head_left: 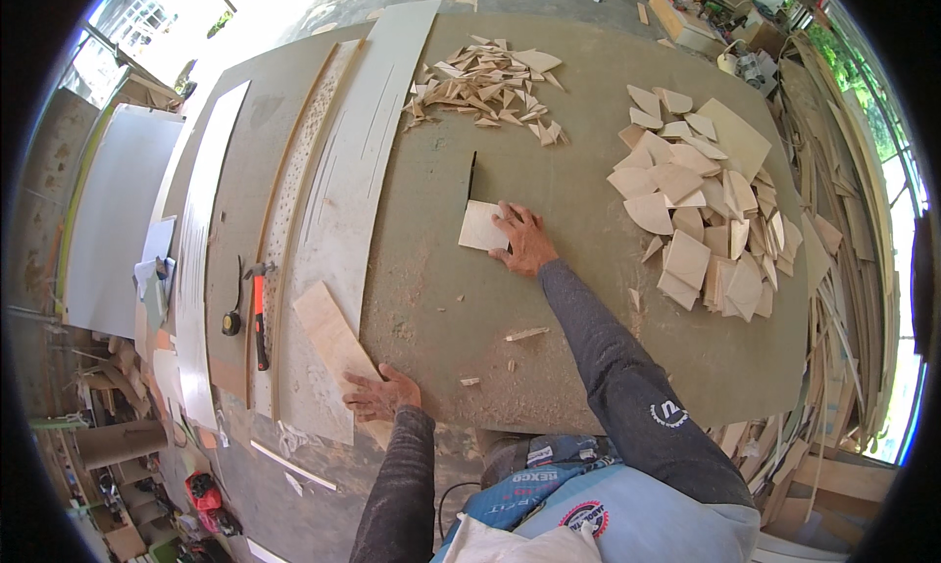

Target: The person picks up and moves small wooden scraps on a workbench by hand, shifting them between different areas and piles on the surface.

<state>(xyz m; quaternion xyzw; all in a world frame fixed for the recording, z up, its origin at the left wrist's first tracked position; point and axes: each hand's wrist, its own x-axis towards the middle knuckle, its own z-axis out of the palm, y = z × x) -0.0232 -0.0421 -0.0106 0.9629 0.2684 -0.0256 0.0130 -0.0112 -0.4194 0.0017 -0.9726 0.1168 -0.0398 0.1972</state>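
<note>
My right hand (524, 240) is on a small, pale plywood piece (482, 227) in the middle of the worktable, its fingers over the right side and the thumb near the lower edge. Just above that piece, a dark saw blade in a narrow slot (473, 176) runs away from me. Nearer and to the left, my left hand (384, 392) lies across a plywood strip (331, 330) with its fingers spread. The strip slants over a long white board, and its near end reaches the table's front edge.
Cut plywood pieces lie in a big heap (686, 186) at right and a pile of slivers (490, 81) at the back. A hammer (260, 318) and a tape measure (231, 322) are at left, beside long boards (368, 122). Sawdust and offcuts (526, 335) dot the table.
</note>
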